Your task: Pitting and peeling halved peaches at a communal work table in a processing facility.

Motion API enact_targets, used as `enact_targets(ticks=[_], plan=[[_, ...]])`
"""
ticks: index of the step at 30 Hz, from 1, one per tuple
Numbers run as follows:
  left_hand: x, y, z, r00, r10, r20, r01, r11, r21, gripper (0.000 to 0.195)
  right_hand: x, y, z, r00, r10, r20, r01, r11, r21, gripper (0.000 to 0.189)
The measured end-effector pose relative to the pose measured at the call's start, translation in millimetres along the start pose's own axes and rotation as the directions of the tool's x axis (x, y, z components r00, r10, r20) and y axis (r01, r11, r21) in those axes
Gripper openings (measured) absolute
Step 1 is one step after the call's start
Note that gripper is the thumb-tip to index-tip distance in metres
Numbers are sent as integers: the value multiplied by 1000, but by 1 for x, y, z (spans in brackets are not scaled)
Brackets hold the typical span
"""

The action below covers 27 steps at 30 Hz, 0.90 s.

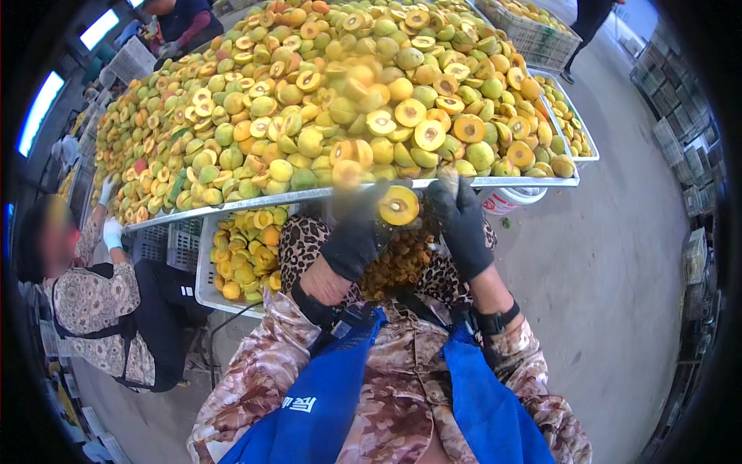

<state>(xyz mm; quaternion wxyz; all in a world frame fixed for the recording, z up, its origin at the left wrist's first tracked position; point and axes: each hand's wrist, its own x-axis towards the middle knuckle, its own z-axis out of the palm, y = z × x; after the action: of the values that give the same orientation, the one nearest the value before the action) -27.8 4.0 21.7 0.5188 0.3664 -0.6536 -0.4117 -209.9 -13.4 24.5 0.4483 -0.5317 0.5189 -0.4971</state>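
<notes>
My left hand (362, 229), in a black glove, is shut on a halved yellow fruit (399, 206), like an apricot or peach, whose cut face and pale centre point up. Beside it on the right, my right hand (461, 223), also black-gloved, has its fingers bent around a small tool, partly hidden and blurred; its kind cannot be told. Both hands are at the near rim of a metal-edged table (255, 201) heaped with whole and halved fruit (310, 142). Below and between them lies a mass of brown fruit pits (394, 261).
A white crate (206, 272) of fruit halves stands under the table's left part. A white bucket (513, 200) is under its right edge. A person (93, 313) with white gloves sits at the left; another (182, 26) is across the table. Stacked crates (675, 139) line the far right.
</notes>
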Motion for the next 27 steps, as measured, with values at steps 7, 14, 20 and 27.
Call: enact_targets(ticks=[7,14,20,27], plan=[[-7,-13,6,984,145,-101,-97,921,377,44,-58,5,20,971,-141,191,165,979,-118,30],[10,14,19,985,163,-54,-149,968,201,42,-53,18,24,983,-154,102,157,987,-23,24],[11,30,27,972,197,-125,-177,972,157,29,-52,31,33,973,-200,114,180,969,168,26],[14,39,34,978,-172,-114,126,935,-330,27,-68,54,34,982,-53,183,7,971,240,31]])
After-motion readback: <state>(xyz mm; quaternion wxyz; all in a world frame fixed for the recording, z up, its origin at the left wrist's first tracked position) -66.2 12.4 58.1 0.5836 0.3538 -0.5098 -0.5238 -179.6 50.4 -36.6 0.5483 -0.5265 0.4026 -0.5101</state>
